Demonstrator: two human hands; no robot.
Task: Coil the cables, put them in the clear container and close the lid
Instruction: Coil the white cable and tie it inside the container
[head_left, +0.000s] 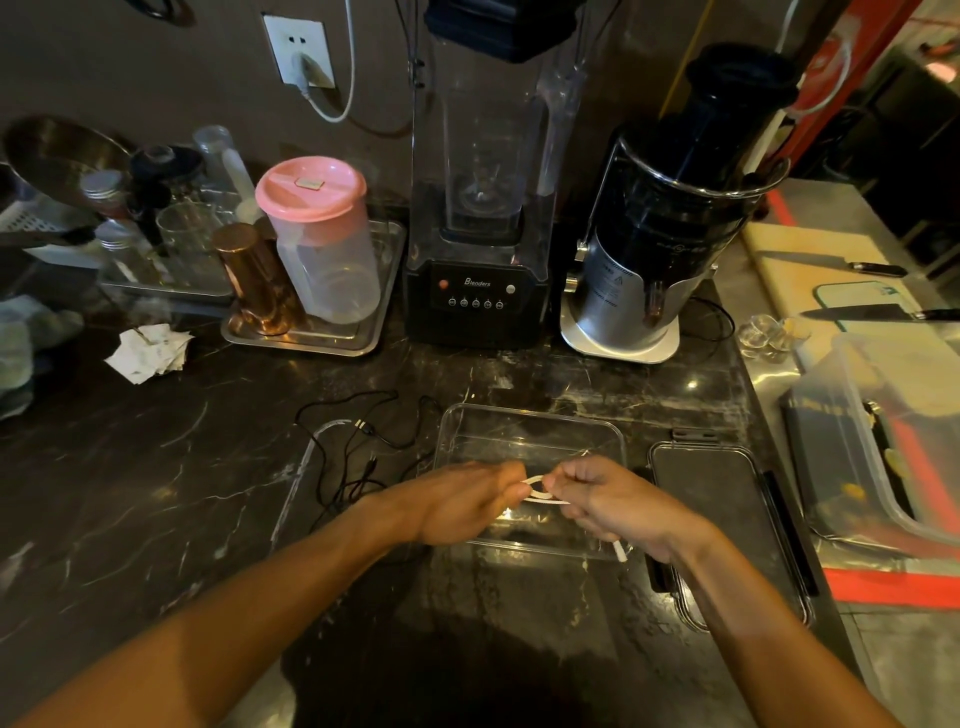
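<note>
- Head view, progress: left hand (462, 501) and right hand (610, 501) work a white cable (540, 491) between them, directly above the clear container (530, 431).
- Grip state: both hands have their fingers curled and pinching the white cable; a small loop shows in the gap between the hands, and a loose end (619, 551) sticks out below the right hand.
- Judgement: coiling of the white cable is in hand and looks nearly finished, since little slack shows.
- Clear container: it stands open on the dark bench (156, 493); no cable is visible inside it.
- Lid (727, 514): it lies flat on the bench just to the right of the container, not fitted.
- Black cable (358, 441): it sprawls uncoiled on the bench to the left of the container, untouched.
- Remaining, as judged: place the white coil, coil and place the black cable, fit and close the lid.
- Hidden or unclear: both hands cover most of the coil, so the number of turns cannot be told.
- Hidden or unclear: the near part of the container floor lies behind the hands.
- Hidden or unclear: a pale curved line (311, 457) beside the black cable may be a further cable or a reflection; this cannot be told.
</note>
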